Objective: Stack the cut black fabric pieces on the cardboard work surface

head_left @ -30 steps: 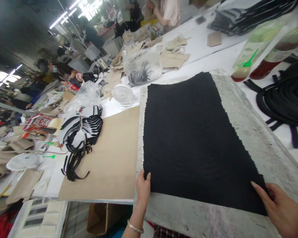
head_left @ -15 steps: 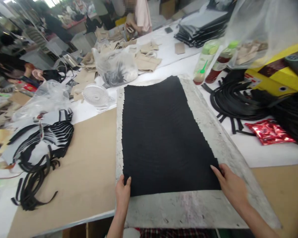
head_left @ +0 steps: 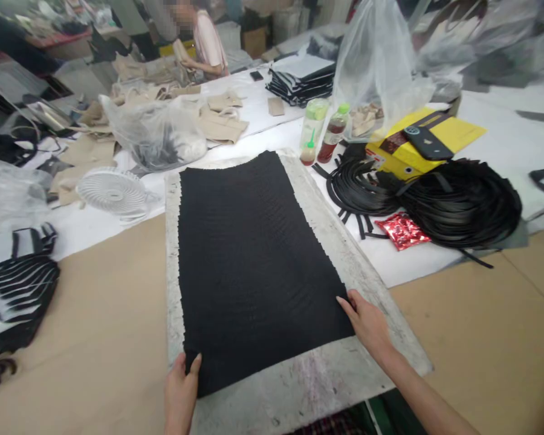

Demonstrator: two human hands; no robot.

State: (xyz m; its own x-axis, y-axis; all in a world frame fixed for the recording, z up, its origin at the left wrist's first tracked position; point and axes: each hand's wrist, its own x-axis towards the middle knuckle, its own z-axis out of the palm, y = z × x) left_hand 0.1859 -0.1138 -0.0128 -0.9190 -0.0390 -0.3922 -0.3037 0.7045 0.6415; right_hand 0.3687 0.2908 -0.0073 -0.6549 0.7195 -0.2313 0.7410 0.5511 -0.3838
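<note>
A large sheet of black fabric (head_left: pixel 258 260) with ragged long edges lies over a worn grey board (head_left: pixel 312 386). My left hand (head_left: pixel 182 386) pinches its near left corner between thumb and fingers. At the near right corner, my right hand (head_left: pixel 367 320) grips the edge in the same way, thumb on top. The far end of the fabric rests on the board with a slightly wavy edge. Fingers under the fabric are hidden on both hands.
Left of the board stand a white fan (head_left: pixel 113 192) and a plastic bag (head_left: pixel 158 133). To the right are bottles (head_left: pixel 333 134), coiled black strips (head_left: pixel 462 202), a red foil packet (head_left: pixel 402 231) and a yellow package (head_left: pixel 462 133). Across the table sits a person (head_left: pixel 208 45) in pink.
The camera view has swung right, so the board, fabric and both hands appear further left. Both hands keep their hold on the fabric's near corners.
</note>
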